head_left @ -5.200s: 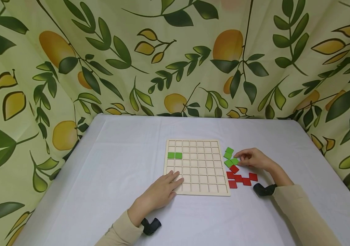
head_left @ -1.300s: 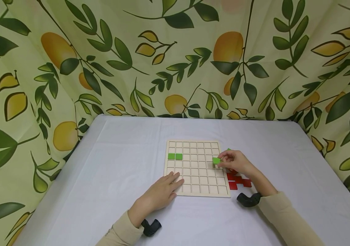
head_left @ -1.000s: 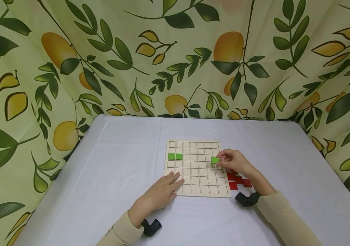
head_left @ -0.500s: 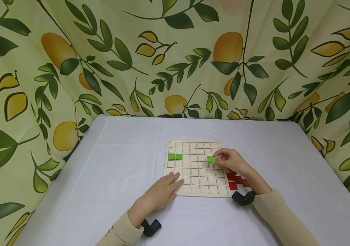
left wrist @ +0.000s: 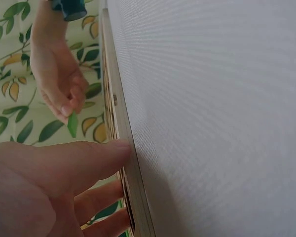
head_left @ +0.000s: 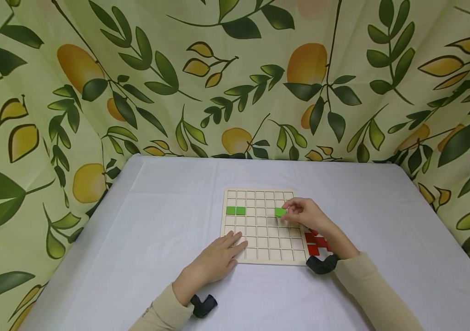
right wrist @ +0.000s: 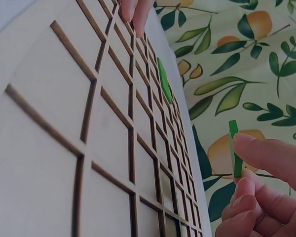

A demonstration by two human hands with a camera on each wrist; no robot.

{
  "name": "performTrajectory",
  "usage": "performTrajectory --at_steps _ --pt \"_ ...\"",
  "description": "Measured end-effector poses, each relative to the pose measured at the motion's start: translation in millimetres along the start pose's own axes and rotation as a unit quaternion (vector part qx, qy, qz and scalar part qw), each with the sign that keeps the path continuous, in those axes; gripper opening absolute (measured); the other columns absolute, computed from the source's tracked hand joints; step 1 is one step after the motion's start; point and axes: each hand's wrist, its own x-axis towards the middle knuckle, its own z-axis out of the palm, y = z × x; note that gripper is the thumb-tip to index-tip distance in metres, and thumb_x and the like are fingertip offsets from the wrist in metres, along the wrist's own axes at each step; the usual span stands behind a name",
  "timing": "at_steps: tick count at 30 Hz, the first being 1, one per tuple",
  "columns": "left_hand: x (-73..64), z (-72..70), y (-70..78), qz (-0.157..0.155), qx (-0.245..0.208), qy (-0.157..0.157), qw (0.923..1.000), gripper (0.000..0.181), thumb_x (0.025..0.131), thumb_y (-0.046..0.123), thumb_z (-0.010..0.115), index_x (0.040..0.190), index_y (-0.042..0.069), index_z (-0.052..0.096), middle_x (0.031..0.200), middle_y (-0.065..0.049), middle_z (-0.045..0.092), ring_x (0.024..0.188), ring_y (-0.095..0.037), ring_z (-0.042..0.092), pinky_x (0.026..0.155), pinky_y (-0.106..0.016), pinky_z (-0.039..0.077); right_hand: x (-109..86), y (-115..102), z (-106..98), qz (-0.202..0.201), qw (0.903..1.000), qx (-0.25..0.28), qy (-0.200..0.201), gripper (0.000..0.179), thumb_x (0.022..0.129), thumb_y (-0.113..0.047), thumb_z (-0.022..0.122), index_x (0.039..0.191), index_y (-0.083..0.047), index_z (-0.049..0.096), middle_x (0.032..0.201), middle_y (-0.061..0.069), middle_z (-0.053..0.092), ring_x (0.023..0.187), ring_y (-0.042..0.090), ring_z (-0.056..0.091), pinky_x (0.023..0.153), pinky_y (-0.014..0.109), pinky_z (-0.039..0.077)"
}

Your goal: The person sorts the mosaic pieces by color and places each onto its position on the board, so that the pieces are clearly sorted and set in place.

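Note:
A pale wooden board (head_left: 261, 239) with a grid of square cells lies on the table. Two green tiles (head_left: 235, 210) sit side by side in cells near its left edge. My right hand (head_left: 307, 215) pinches another green tile (head_left: 280, 212) by its edge, above the right part of the board. In the right wrist view that held tile (right wrist: 235, 148) stands clear of the grid. My left hand (head_left: 214, 258) rests with fingers spread on the board's front left corner. The left wrist view shows its thumb (left wrist: 103, 154) along the board's side edge.
Several red tiles (head_left: 313, 249) lie just right of the board, partly covered by my right wrist. A white cloth covers the table (head_left: 168, 207). A leaf-and-fruit patterned curtain (head_left: 201, 110) hangs behind and at both sides.
My right hand has picked a green tile from the pile at the right and carried it leftward over the board. My left hand has stayed in place.

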Motion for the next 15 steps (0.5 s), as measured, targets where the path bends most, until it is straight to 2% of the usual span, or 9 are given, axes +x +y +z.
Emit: performTrajectory --at_steps 15 --pt "1.4 1.1 -0.2 -0.001 0.001 -0.002 1.0 0.047 0.097 0.018 0.054 0.144 0.013 0.046 0.154 -0.012 0.04 0.144 -0.032 0.038 0.117 -0.046 0.037 3.4 -10.0 7.4 -0.012 0.9994 0.03 -0.013 0.032 0.083 -0.01 0.073 0.108 0.008 0.061 0.072 -0.002 0.049 0.059 0.006 0.042 0.047 0.018 0.037"
